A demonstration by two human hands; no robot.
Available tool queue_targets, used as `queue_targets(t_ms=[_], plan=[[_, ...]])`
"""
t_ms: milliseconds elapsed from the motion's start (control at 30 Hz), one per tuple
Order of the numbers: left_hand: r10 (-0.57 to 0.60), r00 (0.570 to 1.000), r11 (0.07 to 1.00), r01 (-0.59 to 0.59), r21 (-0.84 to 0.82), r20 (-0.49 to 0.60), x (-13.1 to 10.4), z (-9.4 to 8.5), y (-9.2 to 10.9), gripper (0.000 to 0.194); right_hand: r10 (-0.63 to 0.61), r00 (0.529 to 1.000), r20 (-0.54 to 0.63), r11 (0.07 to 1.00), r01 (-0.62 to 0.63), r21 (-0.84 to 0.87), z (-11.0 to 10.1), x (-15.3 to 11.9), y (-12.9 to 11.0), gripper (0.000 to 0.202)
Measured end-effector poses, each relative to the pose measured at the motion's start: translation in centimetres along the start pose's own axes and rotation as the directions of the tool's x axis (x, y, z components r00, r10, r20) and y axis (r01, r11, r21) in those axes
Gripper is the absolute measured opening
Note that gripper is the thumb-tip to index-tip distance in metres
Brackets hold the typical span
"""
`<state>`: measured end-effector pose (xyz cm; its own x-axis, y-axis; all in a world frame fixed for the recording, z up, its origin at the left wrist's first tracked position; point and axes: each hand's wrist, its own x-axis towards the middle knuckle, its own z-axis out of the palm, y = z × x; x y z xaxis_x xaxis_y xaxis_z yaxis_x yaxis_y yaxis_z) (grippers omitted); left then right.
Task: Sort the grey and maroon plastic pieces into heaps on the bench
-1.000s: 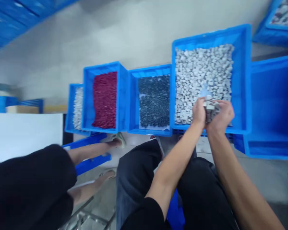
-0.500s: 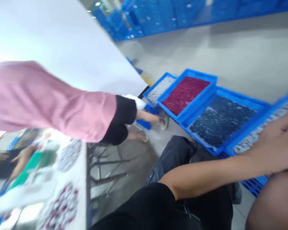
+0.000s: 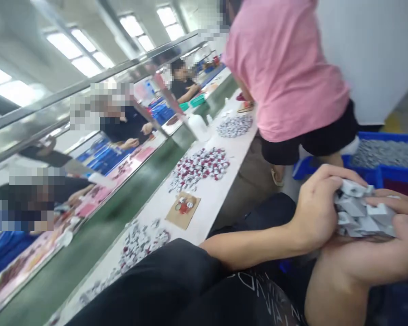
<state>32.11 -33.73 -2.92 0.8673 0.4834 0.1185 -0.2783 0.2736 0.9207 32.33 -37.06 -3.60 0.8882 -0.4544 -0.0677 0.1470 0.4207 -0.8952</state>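
Note:
My left hand (image 3: 318, 210) and my right hand (image 3: 403, 237) are cupped together at the right of the view, around a heap of small light-grey parts (image 3: 363, 210). The left fingers curl over the heap from its left side, while the right hand supports it from below and from the right. Several angular grey pieces show between the palms. Both hands are beside the blue bins, away from the white worktable (image 3: 207, 217).
Grey-and-red parts (image 3: 204, 165), other grey piles and a cardboard piece (image 3: 182, 210) lie on the worktable. A person in pink (image 3: 289, 68) stands ahead. A blue bin (image 3: 391, 136) is at the right. More people sit beyond the green belt (image 3: 98, 235).
The view has swung from the bins toward the worktable. My hands now show a heap of grey parts between them, raised from the bin area. The person in pink now appears further right.

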Motion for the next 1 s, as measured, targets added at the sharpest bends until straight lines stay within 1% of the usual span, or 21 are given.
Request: queue_targets(t_ms=[33, 67, 100, 133, 167, 200, 233, 267, 333, 367, 433, 500, 533, 567, 633, 667, 700, 733, 800, 900, 1000], plan=[[0.067, 0.995, 0.998, -0.067, 0.007, -0.075, 0.4, -1.7, 1.5, 0.024, -0.091, 0.994, 0.056, 0.996, 0.09, 0.025, 1.9, -1.2, 0.3, 0.015], [0.131, 0.98, 0.991, -0.13, 0.02, -0.151, 0.8, -3.3, 2.9, 0.024, -0.167, 0.978, 0.124, 0.985, 0.162, 0.054, 3.7, -2.4, 0.5, 0.018], [0.193, 0.956, 0.981, -0.189, 0.04, -0.222, 1.1, -5.0, 4.3, 0.024, -0.207, 0.956, 0.209, 0.978, 0.194, 0.081, 5.5, -3.7, 0.8, 0.02], [0.254, 0.922, 0.967, -0.244, 0.07, -0.293, 1.5, -6.7, 5.7, 0.024, -0.196, 0.929, 0.314, 0.98, 0.175, 0.095, 7.3, -5.1, 1.0, 0.021], [0.311, 0.881, 0.95, -0.291, 0.11, -0.357, 1.7, -8.5, 7.1, 0.025, -0.165, 0.892, 0.421, 0.986, 0.135, 0.101, 9.0, -6.6, 1.3, 0.021], [0.368, 0.832, 0.93, -0.332, 0.159, -0.414, 1.9, -10.5, 8.5, 0.026, -0.135, 0.843, 0.521, 0.99, 0.092, 0.107, 10.6, -8.3, 1.5, 0.021], [0.419, 0.78, 0.908, -0.361, 0.212, -0.464, 1.9, -12.6, 10.0, 0.026, -0.109, 0.782, 0.614, 0.992, 0.046, 0.118, 12.1, -10.2, 1.8, 0.02], [0.464, 0.723, 0.886, -0.379, 0.268, -0.512, 1.8, -14.9, 11.4, 0.027, -0.084, 0.709, 0.701, 0.991, -0.01, 0.13, 13.6, -12.4, 2.1, 0.019], [0.519, 0.588, 0.854, -0.382, 0.352, -0.621, 0.9, -19.8, 13.9, 0.027, -0.021, 0.531, 0.847, 0.98, -0.157, 0.123, 16.0, -17.2, 3.0, 0.016], [0.523, 0.508, 0.85, -0.375, 0.371, -0.684, 0.1, -22.3, 15.0, 0.027, 0.02, 0.433, 0.901, 0.966, -0.24, 0.094, 17.0, -19.8, 3.7, 0.015], [0.476, 0.348, 0.864, -0.36, 0.353, -0.808, -1.8, -27.0, 16.6, 0.025, 0.107, 0.224, 0.969, 0.93, -0.367, -0.018, 18.2, -25.1, 5.5, 0.015], [0.381, 0.207, 0.892, -0.341, 0.299, -0.901, -4.2, -31.2, 17.4, 0.021, 0.205, 0.046, 0.978, 0.894, -0.416, -0.168, 18.6, -30.1, 7.8, 0.015], [0.326, 0.142, 0.909, -0.319, 0.269, -0.935, -5.3, -33.1, 17.5, 0.019, 0.271, -0.023, 0.962, 0.876, -0.409, -0.257, 18.5, -32.4, 9.1, 0.015], [0.272, 0.08, 0.926, -0.292, 0.239, -0.959, -6.4, -34.8, 17.4, 0.018, 0.343, -0.079, 0.936, 0.855, -0.386, -0.346, 18.2, -34.5, 10.4, 0.015], [0.178, -0.026, 0.956, -0.233, 0.179, -0.984, -8.3, -37.9, 16.7, 0.021, 0.48, -0.155, 0.863, 0.805, -0.312, -0.504, 17.3, -38.0, 13.0, 0.017], [0.142, -0.064, 0.967, -0.205, 0.152, -0.988, -9.1, -39.2, 16.2, 0.024, 0.533, -0.177, 0.828, 0.782, -0.272, -0.561, 16.8, -39.4, 14.3, 0.018], [0.115, -0.09, 0.975, -0.179, 0.13, -0.989, -9.8, -40.4, 15.7, 0.026, 0.569, -0.19, 0.8, 0.764, -0.236, -0.6, 16.2, -40.5, 15.5, 0.019], [0.094, -0.104, 0.982, -0.156, 0.11, -0.99, -10.3, -41.5, 15.1, 0.028, 0.593, -0.198, 0.78, 0.753, -0.205, -0.625, 15.7, -41.4, 16.7, 0.019], [0.068, -0.115, 0.991, -0.107, 0.08, -0.991, -11.0, -43.2, 14.0, 0.03, 0.62, -0.209, 0.756, 0.746, -0.143, -0.651, 15.0, -42.5, 18.5, 0.019], [0.079, -0.097, 0.996, -0.029, 0.082, -0.992, -11.4, -44.7, 13.2, 0.032, 0.616, -0.218, 0.757, 0.766, -0.062, -0.64, 14.8, -43.1, 20.2, 0.019], [0.149, -0.058, 0.987, 0.069, 0.145, -0.987, -11.8, -45.3, 13.4, 0.03, 0.587, -0.216, 0.78, 0.8, 0.006, -0.6, 15.2, -43.3, 20.8, 0.016]])
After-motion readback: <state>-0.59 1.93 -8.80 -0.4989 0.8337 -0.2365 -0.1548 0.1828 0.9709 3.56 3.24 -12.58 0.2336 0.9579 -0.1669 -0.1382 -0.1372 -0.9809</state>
